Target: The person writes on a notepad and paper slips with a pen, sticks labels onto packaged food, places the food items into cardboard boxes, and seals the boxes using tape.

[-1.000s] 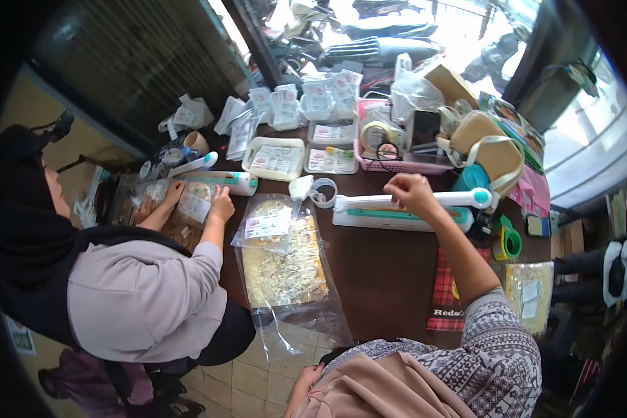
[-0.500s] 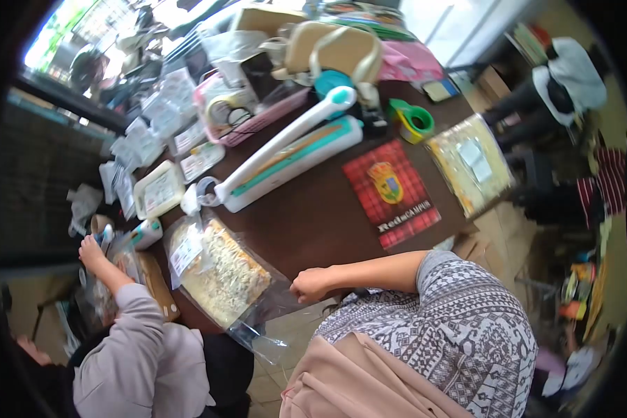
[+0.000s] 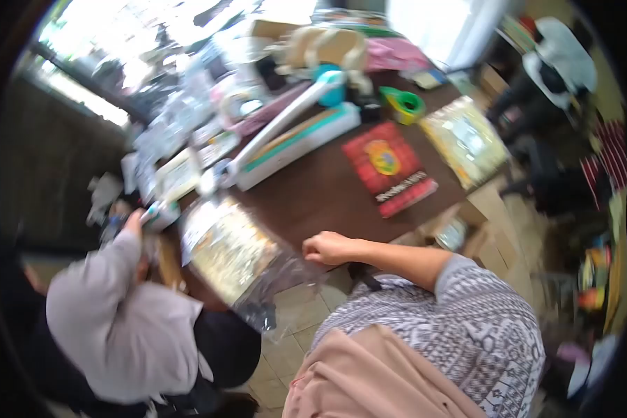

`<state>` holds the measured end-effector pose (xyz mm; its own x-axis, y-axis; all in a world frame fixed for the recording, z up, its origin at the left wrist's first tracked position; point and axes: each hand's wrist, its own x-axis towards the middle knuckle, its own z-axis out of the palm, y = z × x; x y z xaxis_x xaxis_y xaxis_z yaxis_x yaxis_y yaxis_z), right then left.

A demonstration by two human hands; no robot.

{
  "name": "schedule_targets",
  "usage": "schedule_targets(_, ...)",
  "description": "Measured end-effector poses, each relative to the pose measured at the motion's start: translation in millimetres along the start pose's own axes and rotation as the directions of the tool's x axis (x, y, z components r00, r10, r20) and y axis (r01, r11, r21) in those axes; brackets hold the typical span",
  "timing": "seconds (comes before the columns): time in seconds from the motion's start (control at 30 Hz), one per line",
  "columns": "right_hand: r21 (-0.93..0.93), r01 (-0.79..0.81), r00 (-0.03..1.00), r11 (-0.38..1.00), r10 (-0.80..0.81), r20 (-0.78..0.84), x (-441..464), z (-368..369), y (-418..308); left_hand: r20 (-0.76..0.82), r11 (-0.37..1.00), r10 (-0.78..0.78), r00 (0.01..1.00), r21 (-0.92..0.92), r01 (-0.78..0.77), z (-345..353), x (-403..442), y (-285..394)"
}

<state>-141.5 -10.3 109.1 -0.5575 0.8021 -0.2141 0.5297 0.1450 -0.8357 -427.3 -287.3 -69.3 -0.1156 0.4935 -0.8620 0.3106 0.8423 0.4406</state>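
Observation:
My right hand [image 3: 327, 249] comes in from the right with its fingers curled closed at the loose edge of a clear plastic bag [image 3: 285, 268]. The bag lies at the table's front edge, its loose end hanging over. Inside are pale yellowish, crumbly-looking contents [image 3: 240, 251], too blurred to name. Beyond the bag stands a long white and teal heat sealer [image 3: 299, 148] with its arm raised. A red plaid folder [image 3: 390, 167] with a crest lies farther right. My left hand is out of view.
A co-worker in a grey sleeve [image 3: 94, 279] sits at left, a hand [image 3: 134, 223] beside a white and green item [image 3: 161, 214]. Also on the table [image 3: 313, 216] are a green and yellow tape dispenser [image 3: 403, 104], another filled pack [image 3: 465, 143] and piled clutter at the back.
The whole view has shifted and blurred. My right hand stays closed by the bag's edge. The co-worker's hand has come nearer the white and green item.

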Motion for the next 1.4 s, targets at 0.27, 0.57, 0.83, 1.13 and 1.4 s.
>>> schedule_targets(0.27,0.141,0.073,0.877,0.987,-0.131,0.463,7.3,78.0,-55.1,-0.1,0.913,-0.251,0.963,0.306,0.27,54.7,-35.5,-65.6)
schedule_targets(0.57,0.15,0.384,0.573,0.911,-0.362,0.735,30.2,189.0,-102.8,-0.505,0.916,-0.277,0.817,-0.396,0.066,150.3,-84.0,-205.7)
schedule_targets(0.83,-0.049,0.556,0.058,0.83,0.02,0.998,-26.3,286.1,-140.5,-0.469,0.954,-0.124,0.874,-0.297,-0.024,232.9,-105.7,-219.0)
schedule_targets(1.13,-0.171,0.704,-0.222,0.689,0.442,0.869,10.1,344.0,-39.7,-0.416,0.752,-0.461,0.784,-0.652,0.095,230.6,-118.2,-257.3)
schedule_targets(1.4,0.111,0.114,0.721,0.987,-0.159,0.675,110.8,298.1,-69.4,-0.452,0.75,-0.435,0.778,-0.661,0.035,213.7,-130.7,-266.9)
